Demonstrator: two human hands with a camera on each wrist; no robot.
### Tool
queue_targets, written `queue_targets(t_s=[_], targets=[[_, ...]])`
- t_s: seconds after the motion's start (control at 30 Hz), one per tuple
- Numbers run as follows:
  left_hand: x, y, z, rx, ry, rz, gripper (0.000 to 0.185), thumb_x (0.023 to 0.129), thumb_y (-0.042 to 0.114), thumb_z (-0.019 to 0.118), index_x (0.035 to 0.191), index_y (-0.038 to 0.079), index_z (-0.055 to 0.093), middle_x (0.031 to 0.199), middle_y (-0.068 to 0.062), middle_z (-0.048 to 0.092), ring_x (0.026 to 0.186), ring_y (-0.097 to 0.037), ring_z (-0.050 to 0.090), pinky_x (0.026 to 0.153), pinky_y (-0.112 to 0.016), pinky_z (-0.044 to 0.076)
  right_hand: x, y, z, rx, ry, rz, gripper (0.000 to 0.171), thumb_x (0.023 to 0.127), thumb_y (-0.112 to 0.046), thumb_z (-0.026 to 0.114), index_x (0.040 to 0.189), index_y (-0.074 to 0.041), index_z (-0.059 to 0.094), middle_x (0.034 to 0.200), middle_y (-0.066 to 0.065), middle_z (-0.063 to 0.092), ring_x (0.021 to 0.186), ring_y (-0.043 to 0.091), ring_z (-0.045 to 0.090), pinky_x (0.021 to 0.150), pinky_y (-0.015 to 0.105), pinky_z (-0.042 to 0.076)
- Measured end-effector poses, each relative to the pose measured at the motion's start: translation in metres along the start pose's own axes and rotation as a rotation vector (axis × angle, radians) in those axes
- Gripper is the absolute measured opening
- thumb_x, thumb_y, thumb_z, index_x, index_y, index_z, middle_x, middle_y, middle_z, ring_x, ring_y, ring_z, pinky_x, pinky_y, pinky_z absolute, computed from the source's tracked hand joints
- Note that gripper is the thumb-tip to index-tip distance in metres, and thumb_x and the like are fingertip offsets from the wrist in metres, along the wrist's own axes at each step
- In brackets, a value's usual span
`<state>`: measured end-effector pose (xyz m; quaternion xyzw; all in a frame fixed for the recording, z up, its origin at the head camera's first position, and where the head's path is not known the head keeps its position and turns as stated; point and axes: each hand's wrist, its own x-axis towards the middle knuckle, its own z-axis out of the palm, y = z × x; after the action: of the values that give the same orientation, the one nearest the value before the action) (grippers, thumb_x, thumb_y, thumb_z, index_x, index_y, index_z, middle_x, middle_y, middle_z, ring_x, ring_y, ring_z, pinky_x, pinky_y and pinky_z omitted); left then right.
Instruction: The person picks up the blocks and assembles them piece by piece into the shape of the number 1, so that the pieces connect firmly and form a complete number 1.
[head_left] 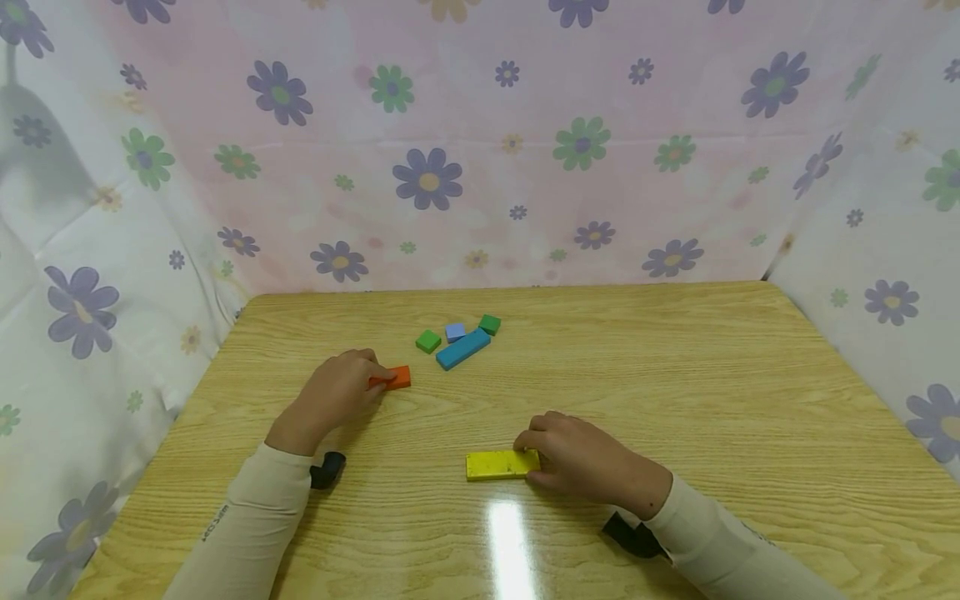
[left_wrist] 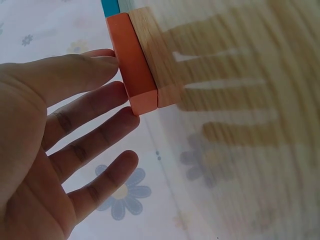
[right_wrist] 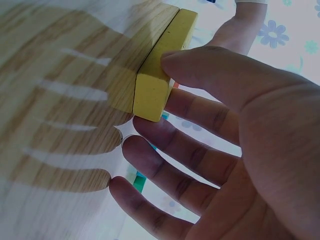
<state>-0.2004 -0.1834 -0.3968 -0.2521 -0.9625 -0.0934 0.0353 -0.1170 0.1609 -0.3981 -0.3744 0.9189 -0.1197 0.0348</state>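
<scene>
My left hand [head_left: 372, 379] rests on the table with its fingertips [left_wrist: 121, 91] against the left end of a small orange block [head_left: 397, 377] [left_wrist: 132, 65]; the fingers lie nearly straight, all on one face. My right hand [head_left: 534, 457] holds the right end of a flat yellow block [head_left: 501, 464] [right_wrist: 165, 60] lying near the table's front. The thumb [right_wrist: 200, 67] is on its near side and the fingers are at its far side and end.
Behind the orange block lies a cluster: a long blue block [head_left: 462, 348], two small green blocks [head_left: 428, 341] [head_left: 490, 324] and a pale blue cube [head_left: 455, 332]. The wooden table [head_left: 675, 375] is walled on three sides by a floral cloth [head_left: 480, 150].
</scene>
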Motion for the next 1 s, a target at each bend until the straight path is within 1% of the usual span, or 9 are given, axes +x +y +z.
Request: queue_targets(t_s=[0.2, 0.4, 0.57, 0.83, 1.0], targets=[[0.0002, -0.0004, 0.0008, 0.008, 0.004, 0.005, 0.025, 0.087, 0.012, 0.077, 0.112, 0.011, 0.078, 0.091, -0.006, 0.069, 0.071, -0.015, 0.060, 0.064, -0.032, 0.052, 0.0002, 0.0000, 0.0003, -0.004, 0.004, -0.003, 0.025, 0.085, -0.019, 0.079, 0.108, -0.012, 0.073, 0.095, -0.002, 0.066, 0.076, 0.003, 0.048, 0.068, 0.023, 0.047], [0.0000, -0.0002, 0.0006, 0.007, 0.005, 0.001, 0.025, 0.087, 0.012, 0.077, 0.112, 0.011, 0.078, 0.091, -0.006, 0.069, 0.068, -0.014, 0.058, 0.060, -0.028, 0.048, 0.0003, -0.0004, 0.0000, -0.012, 0.003, -0.004, 0.025, 0.085, -0.020, 0.079, 0.108, -0.012, 0.073, 0.094, -0.002, 0.065, 0.076, 0.003, 0.048, 0.068, 0.023, 0.047], [0.0009, 0.0004, 0.0008, 0.007, 0.000, 0.004, 0.024, 0.087, 0.010, 0.077, 0.111, 0.012, 0.079, 0.089, -0.004, 0.069, 0.067, -0.013, 0.056, 0.061, -0.028, 0.048, 0.0001, -0.0006, -0.0004, -0.010, -0.001, -0.002, 0.026, 0.085, -0.020, 0.079, 0.109, -0.012, 0.073, 0.095, -0.002, 0.066, 0.077, 0.003, 0.048, 0.067, 0.022, 0.046], [0.0029, 0.0022, 0.0032, -0.035, -0.007, 0.022, 0.021, 0.086, 0.009, 0.077, 0.107, 0.012, 0.080, 0.089, -0.004, 0.069, 0.066, -0.012, 0.052, 0.060, -0.026, 0.045, 0.0004, -0.0007, -0.0003, -0.013, -0.006, 0.002, 0.027, 0.085, -0.020, 0.080, 0.109, -0.012, 0.073, 0.096, -0.002, 0.066, 0.078, 0.004, 0.050, 0.067, 0.022, 0.047], [0.0036, 0.0040, 0.0037, -0.037, -0.010, 0.027, 0.021, 0.087, 0.009, 0.077, 0.108, 0.012, 0.080, 0.089, -0.003, 0.069, 0.067, -0.011, 0.052, 0.061, -0.025, 0.046, 0.0005, -0.0010, -0.0003, -0.013, -0.002, 0.002, 0.027, 0.085, -0.020, 0.080, 0.109, -0.011, 0.073, 0.095, -0.001, 0.066, 0.077, 0.004, 0.050, 0.067, 0.022, 0.047]])
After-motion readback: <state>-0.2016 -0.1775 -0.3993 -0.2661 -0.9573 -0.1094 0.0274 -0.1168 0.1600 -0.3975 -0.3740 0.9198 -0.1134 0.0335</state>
